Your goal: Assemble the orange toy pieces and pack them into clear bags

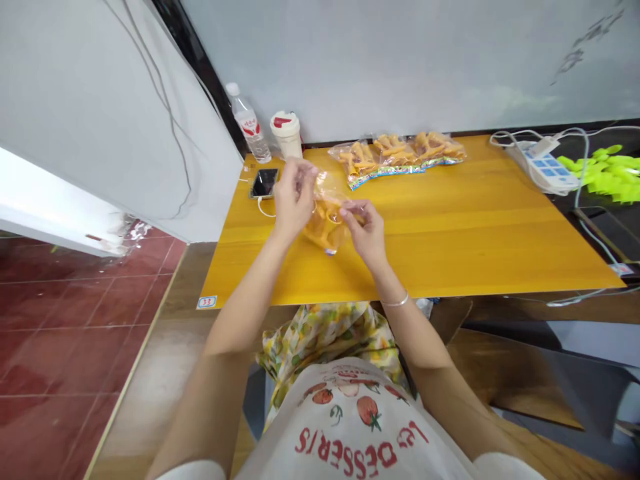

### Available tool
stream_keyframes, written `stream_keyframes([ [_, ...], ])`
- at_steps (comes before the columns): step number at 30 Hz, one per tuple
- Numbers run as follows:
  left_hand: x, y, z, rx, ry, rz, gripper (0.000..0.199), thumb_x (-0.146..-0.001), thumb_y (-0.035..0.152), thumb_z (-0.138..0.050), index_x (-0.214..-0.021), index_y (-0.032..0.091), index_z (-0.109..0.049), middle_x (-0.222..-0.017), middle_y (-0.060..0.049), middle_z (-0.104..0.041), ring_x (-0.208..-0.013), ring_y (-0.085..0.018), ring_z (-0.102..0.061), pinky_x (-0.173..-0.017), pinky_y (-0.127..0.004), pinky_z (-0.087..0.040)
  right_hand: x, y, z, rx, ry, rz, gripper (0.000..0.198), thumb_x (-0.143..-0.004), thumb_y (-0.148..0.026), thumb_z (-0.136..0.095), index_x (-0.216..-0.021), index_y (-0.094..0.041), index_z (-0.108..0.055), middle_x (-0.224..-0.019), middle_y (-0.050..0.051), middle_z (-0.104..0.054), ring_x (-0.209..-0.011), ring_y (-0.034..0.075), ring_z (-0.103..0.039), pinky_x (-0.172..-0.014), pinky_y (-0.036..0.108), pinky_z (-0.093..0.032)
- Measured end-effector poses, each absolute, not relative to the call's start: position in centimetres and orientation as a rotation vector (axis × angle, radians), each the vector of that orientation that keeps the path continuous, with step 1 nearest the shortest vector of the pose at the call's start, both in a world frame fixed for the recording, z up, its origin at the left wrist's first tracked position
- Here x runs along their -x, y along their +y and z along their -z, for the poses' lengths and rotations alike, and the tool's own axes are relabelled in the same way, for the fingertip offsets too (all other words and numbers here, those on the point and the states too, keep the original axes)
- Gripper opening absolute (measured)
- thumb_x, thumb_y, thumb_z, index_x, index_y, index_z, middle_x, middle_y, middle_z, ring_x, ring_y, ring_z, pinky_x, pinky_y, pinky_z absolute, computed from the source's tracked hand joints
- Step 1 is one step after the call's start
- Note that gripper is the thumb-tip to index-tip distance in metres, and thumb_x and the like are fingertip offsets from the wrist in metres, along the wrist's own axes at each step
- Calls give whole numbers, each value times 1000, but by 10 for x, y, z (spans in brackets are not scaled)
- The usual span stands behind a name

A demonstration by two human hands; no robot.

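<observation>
A clear plastic bag point(326, 235) with orange plastic pieces inside hangs between my two hands over the yellow tabletop. My left hand point(295, 197) pinches the upper left of the bag, its fingers bent together. At the bag's right edge, my right hand point(366, 230) grips the film between thumb and fingers. What exactly the orange pieces are cannot be made out through the film. Several similar filled bags point(397, 157) lie in a row at the back of the table, with colourful printed strips along their front edges.
A water bottle point(250, 127) and a lidded cup point(287, 135) stand at the back left. Near them lies a phone point(264, 183) with a white cable. To the right are a power strip point(547, 163), loose cables and bright green pieces point(607, 175). A number label point(207, 303) marks the front left corner.
</observation>
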State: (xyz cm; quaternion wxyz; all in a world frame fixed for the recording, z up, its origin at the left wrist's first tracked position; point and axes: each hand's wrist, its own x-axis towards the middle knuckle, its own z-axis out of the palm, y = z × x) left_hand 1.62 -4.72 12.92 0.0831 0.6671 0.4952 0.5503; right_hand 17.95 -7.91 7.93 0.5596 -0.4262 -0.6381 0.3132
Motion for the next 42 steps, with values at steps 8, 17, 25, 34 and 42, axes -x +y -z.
stream_keyframes([
  [8, 11, -117, -40, -2258, 1437, -1467, 45, -98, 59, -36, -83, 22, -55, -73, -4, -59, -73, -17, -58, -76, -33, -50, -216, -95, -58, 920, -2045, -493, 23, -100, -26, -40, -92, -26, -62, -115, 8, -72, -111, 22, -65, -99, 43, -52],
  [17, 43, -180, -33, -2536, 1132, -841, 16, -98, 26, -51, -92, 19, -65, -126, -13, -65, -123, -23, -59, -101, -43, -52, -264, -145, -35, 873, -2282, -692, 12, -97, -32, -56, -89, -26, -64, -130, 9, -67, -123, 24, -62, -101, 48, -54],
  [25, 23, -171, -32, -2056, 1467, -1032, 30, -96, 40, -51, -77, 20, -61, -76, -5, -69, -81, -18, -66, -79, -32, -54, -242, -154, -21, 1306, -1885, -639, 27, -98, -45, -51, -81, -24, -58, -74, 4, -69, -69, 19, -66, -67, 31, -51],
  [34, 8, -155, -31, -1441, 1598, -1028, 30, -88, 40, -57, -67, 22, -44, -54, 4, -53, -52, -11, -48, -57, -23, -39, -233, -133, -33, 1667, -1870, -838, 22, -94, -40, -54, -78, -24, -53, -70, 0, -70, -63, 17, -63, -61, 27, -38],
  [42, -5, -168, -36, -2383, 1675, -1149, 27, -91, 23, -57, -118, 20, -60, -122, -14, -67, -122, -26, -60, -108, -47, -42, -237, -120, -35, 1597, -1894, -1037, 22, -92, -35, -56, -75, -23, -49, -63, -2, -66, -61, 15, -59, -59, 25, -39],
])
